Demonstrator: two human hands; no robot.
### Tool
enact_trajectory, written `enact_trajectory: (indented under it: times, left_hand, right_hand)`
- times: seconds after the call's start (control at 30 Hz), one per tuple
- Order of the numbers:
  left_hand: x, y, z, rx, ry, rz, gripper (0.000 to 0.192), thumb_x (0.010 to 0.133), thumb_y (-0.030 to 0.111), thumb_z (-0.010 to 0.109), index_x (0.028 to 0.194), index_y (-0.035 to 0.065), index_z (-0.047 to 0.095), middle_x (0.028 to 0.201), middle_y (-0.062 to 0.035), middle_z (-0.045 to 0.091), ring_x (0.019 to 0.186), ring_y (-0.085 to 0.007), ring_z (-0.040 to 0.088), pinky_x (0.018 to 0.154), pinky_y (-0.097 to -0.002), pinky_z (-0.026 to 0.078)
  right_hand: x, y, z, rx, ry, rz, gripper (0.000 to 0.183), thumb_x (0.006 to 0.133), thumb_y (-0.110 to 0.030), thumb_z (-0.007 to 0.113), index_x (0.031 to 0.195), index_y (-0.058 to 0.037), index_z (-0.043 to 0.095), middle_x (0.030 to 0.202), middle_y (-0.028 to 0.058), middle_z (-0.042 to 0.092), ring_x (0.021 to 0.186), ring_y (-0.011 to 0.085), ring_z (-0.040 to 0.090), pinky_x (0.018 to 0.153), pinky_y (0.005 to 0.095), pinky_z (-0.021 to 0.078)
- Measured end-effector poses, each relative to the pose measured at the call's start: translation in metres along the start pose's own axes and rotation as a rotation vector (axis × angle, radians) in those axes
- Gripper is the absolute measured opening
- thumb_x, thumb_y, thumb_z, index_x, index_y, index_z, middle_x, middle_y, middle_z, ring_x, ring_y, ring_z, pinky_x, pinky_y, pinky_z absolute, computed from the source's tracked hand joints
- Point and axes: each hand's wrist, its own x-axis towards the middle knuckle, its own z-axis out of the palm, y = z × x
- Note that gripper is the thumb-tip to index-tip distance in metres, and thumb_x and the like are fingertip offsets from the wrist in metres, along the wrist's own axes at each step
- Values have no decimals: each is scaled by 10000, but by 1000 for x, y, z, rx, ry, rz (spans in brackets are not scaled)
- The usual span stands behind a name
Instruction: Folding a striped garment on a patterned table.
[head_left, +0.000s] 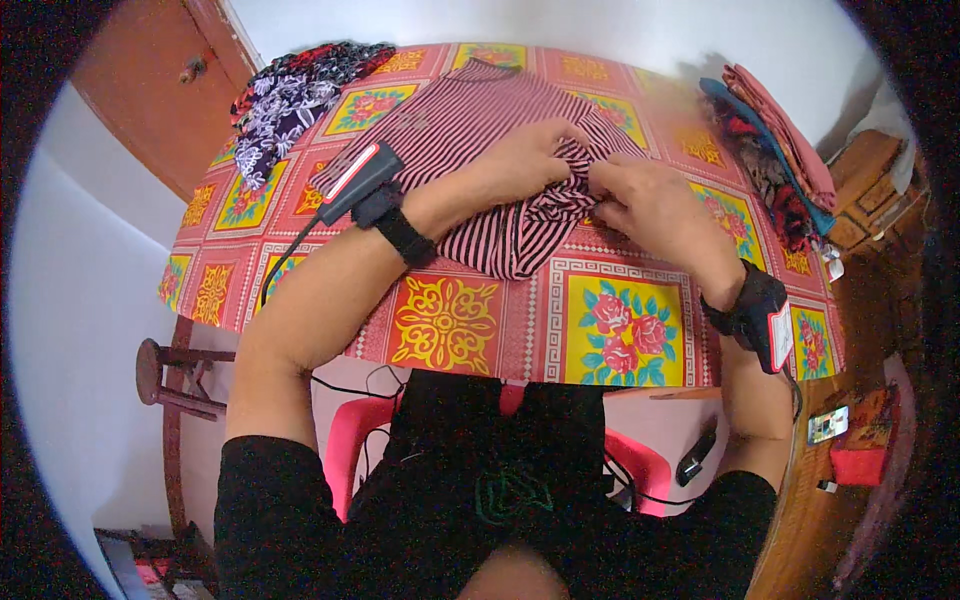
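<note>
A pink and black striped garment (480, 124) lies spread on the table, which has a floral patterned tablecloth (525, 330). Its near right part is bunched up between my hands. My left hand (529, 161) grips the bunched fabric from the left, with thumb and fingers pinched on it. Close beside it, my right hand (637, 195) pinches the same crumpled part from the right. Some fingertips are hidden in the folds. Each wrist wears a black strap with a dark device and a cable.
A heap of patterned cloth (289, 105) lies at the table's far left. Folded fabrics (780, 142) are stacked at the right edge. A wooden stool (161, 375) stands at the left, and a pink plastic chair (349, 442) is below the table edge. At the lower right lies a phone (828, 424).
</note>
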Motion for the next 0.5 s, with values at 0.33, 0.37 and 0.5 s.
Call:
enact_trajectory:
  times: [0.33, 0.37, 0.5]
  left_hand:
    - [-1, -5, 4, -13, -7, 5, 364, 730, 101, 553, 1089, 60, 600, 973, -184, 629, 929, -295, 599, 823, -353, 458]
    - [-1, -2, 4, -17, -9, 6, 364, 730, 101, 553, 1089, 60, 600, 973, -184, 629, 929, -295, 599, 823, -353, 458]
    - [-5, 3, 2, 22, -6, -16, 332, 756, 94, 550, 1083, 73, 604, 872, -102, 590, 796, -196, 531, 705, -310, 429]
  right_hand:
    - [4, -16, -23, 200, -87, 91, 121, 727, -118, 583, 806, -36, 544, 763, 120, 587, 738, 304, 587, 666, 402, 466]
    - [4, -16, -28, 333, -198, 91, 123, 731, -125, 588, 805, -38, 541, 739, 115, 588, 713, 283, 584, 650, 385, 463]
    - [1, -14, -31, 789, -429, -22, 133, 735, -38, 609, 814, -29, 503, 663, 43, 513, 620, 120, 507, 562, 288, 415]
